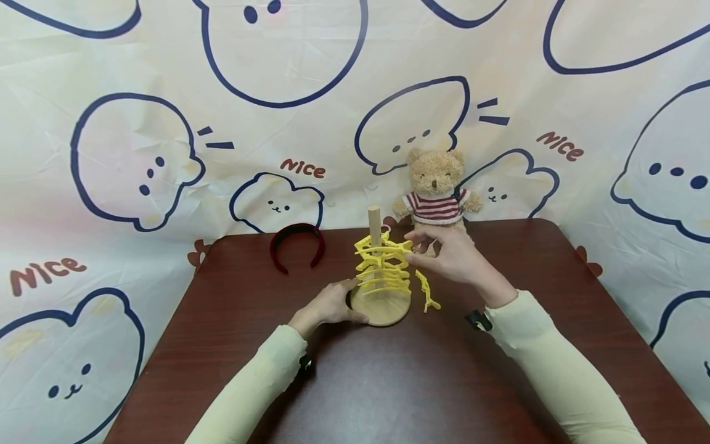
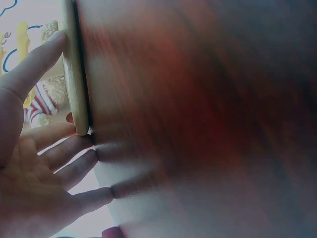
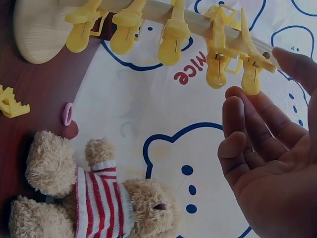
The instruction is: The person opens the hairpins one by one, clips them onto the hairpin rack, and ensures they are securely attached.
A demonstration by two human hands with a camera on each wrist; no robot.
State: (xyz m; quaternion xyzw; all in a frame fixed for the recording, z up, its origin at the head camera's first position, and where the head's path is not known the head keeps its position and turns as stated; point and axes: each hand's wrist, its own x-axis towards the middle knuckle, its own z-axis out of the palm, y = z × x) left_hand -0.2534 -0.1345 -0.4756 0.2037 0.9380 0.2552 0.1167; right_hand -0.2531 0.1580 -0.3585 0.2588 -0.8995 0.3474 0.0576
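Note:
A wooden stand (image 1: 381, 311) with a round base and upright post carries several yellow claw clips (image 1: 383, 277) clamped on the post one above another. My left hand (image 1: 327, 302) holds the base's left rim, thumb at the front edge and fingers further back; the left wrist view shows the fingers spread and fairly straight. Near the post's top, my right hand (image 1: 446, 254) pinches the ends of the uppermost claw clip (image 3: 253, 72) between thumb and fingertips. One loose yellow claw clip (image 1: 426, 291) lies on the table right of the base, beneath the right hand.
Behind the right hand, a teddy bear (image 1: 435, 203) in a striped shirt sits at the table's back edge. A dark red headband (image 1: 297, 229) lies to the left of the stand. A small pink ring (image 3: 68, 114) is near the bear. A printed curtain (image 1: 333, 142) hangs behind the table (image 1: 244, 308).

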